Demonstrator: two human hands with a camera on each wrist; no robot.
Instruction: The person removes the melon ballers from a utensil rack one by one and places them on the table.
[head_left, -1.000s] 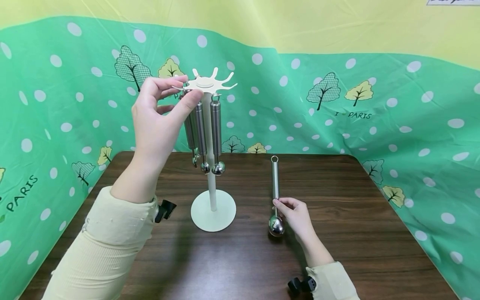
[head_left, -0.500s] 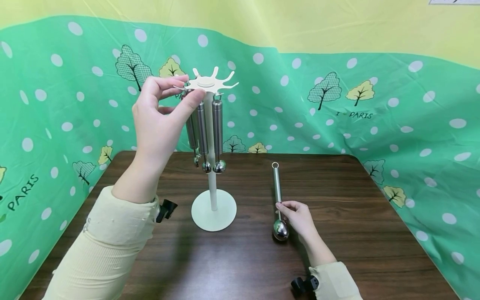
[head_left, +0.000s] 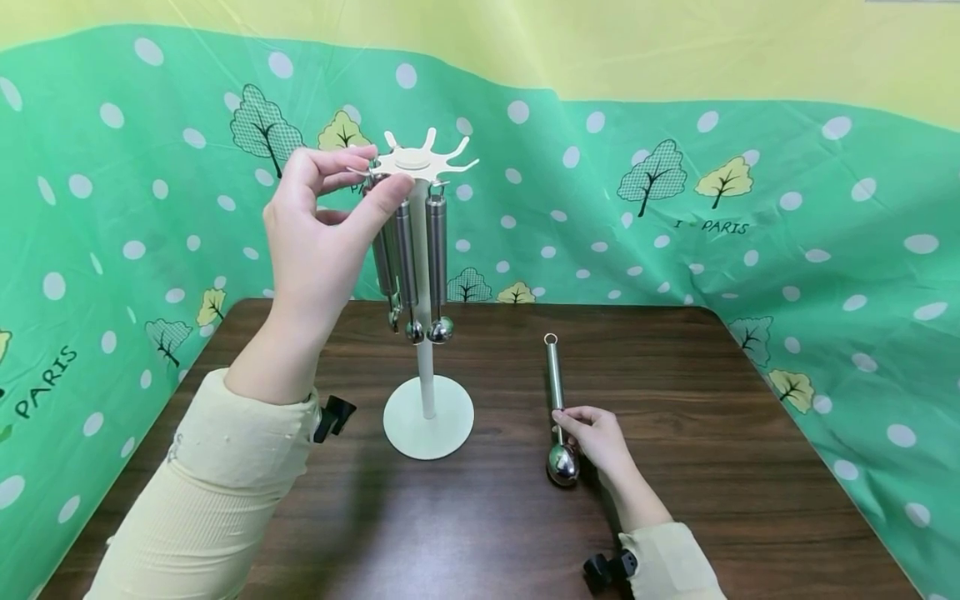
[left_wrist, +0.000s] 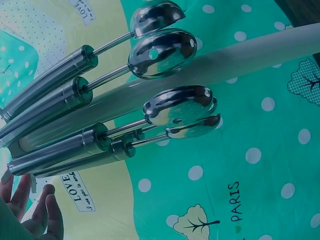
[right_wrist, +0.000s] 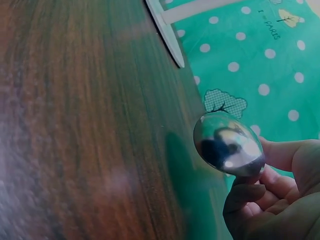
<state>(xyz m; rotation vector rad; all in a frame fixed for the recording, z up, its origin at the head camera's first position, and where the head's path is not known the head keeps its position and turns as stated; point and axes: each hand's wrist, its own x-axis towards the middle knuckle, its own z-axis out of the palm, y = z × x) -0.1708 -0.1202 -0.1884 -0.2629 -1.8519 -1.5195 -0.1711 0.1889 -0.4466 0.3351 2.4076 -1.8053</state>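
Observation:
My left hand [head_left: 318, 225] is raised at the top of a white utensil stand [head_left: 428, 433] and pinches its hooked crown [head_left: 423, 167] between thumb and fingers. Several steel utensils [head_left: 437, 242] with round bowls hang by their rings from the crown. Close up in the left wrist view are the shiny bowls [left_wrist: 162, 54] and cylindrical handles. My right hand [head_left: 600, 437] pinches the thin neck of a steel round-bowled spoon [head_left: 555, 375], whose ringed handle points away from me. In the right wrist view the spoon's bowl [right_wrist: 230, 145] bulges toward the camera and hides the handle.
The stand's round base rests on a dark wooden table [head_left: 487, 533], left of the spoon. Behind hangs a green and yellow cloth [head_left: 555, 158] with dots and trees. Black wrist mounts [head_left: 332, 419] sit on both cuffs.
My right hand has drawn the spoon slightly toward me and to the right. The left hand keeps its grip at the crown, and the view has tilted a little.

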